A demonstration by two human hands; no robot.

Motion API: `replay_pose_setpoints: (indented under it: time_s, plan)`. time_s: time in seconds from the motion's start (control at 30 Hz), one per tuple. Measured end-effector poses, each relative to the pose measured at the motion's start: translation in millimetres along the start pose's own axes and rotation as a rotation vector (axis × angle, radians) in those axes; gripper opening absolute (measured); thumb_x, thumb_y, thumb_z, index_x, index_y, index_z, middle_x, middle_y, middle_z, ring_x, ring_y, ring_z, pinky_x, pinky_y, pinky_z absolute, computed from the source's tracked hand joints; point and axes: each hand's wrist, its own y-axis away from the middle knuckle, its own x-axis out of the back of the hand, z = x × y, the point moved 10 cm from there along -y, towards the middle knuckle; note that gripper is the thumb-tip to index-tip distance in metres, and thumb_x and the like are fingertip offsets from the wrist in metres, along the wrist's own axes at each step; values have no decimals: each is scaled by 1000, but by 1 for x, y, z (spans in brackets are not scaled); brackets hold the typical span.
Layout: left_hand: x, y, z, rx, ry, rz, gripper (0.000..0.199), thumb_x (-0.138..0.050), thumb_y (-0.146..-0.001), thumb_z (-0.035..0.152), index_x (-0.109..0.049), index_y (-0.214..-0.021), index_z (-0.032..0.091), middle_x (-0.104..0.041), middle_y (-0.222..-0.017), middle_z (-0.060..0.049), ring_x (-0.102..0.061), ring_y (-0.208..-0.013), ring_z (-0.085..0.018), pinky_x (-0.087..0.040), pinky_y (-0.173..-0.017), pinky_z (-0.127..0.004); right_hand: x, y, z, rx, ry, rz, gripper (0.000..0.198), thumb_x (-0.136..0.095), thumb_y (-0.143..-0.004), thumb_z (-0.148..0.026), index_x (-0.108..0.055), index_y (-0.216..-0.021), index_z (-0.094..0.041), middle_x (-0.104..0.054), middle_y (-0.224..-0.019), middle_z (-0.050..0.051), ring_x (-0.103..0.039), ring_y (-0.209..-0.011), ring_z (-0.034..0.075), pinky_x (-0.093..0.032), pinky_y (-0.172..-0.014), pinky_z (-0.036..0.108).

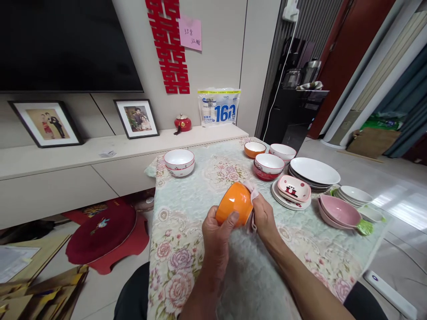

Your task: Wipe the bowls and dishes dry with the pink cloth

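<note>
An orange bowl [234, 202], tilted on its side with its outside facing up and left, is held above the table's near middle. My left hand [218, 229] grips it from the left, thumb across the orange outer wall. At the bowl's right rim, my right hand [264, 213] is closed on a pale pink cloth [251, 190] that presses against the bowl. Part of the cloth hangs below the right fingers. The bowl's inside is turned away and hidden.
Stacked white bowls [179, 162] stand at the table's far left. On the right are red-rimmed bowls [268, 165], another orange bowl [254, 150], large plates [313, 172], square cat dishes [293, 189] and pink bowls [338, 212]. A red stool [103, 233] stands left of the flowered tablecloth [182, 266].
</note>
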Motion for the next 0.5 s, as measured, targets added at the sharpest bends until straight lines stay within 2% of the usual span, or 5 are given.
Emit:
replay_pose_setpoints:
  time_s: [0.1, 0.17, 0.23, 0.33, 0.5]
  plan:
    - [4, -4, -5, 15, 52, 39, 35, -84, -67, 35, -59, -85, 17, -64, -73, 3, -56, -64, -12, -48, -63, -24, -16, 13, -42, 352, 198, -102, 42, -39, -100, -33, -58, -135, -20, -58, -140, 12, -50, -133, 25, -38, -114, 45]
    - [2, -4, -6, 18, 72, 26, 36, -83, -69, 35, -61, -90, 16, -67, -79, 0, -59, -69, -14, -50, -68, -26, -22, 24, -61, 542, 269, -151, 45, -41, -100, -26, -50, -144, -21, -52, -148, 11, -44, -140, 24, -33, -119, 47]
    - [-2, -3, -5, 14, 54, -13, 36, -83, -70, 35, -61, -91, 16, -66, -79, 1, -59, -68, -13, -50, -67, -25, -22, 30, -70, 656, 282, -191, 46, -43, -100, -23, -49, -146, -23, -51, -149, 11, -43, -141, 24, -33, -119, 48]
    - [-9, -1, -3, 13, -17, -97, 35, -85, -67, 34, -56, -79, 17, -58, -67, 5, -51, -59, -10, -44, -57, -22, -11, 20, -63, 591, 217, -188, 45, -42, -100, -26, -53, -144, -23, -52, -148, 10, -45, -139, 25, -35, -118, 46]
    - [-16, 3, -4, 55, -56, -209, 40, -88, -63, 34, -54, -73, 17, -53, -63, 6, -46, -56, -8, -39, -55, -20, 11, -12, -26, 199, -104, -138, 41, -44, -98, -44, -70, -123, -23, -65, -132, 8, -55, -129, 27, -39, -114, 45]
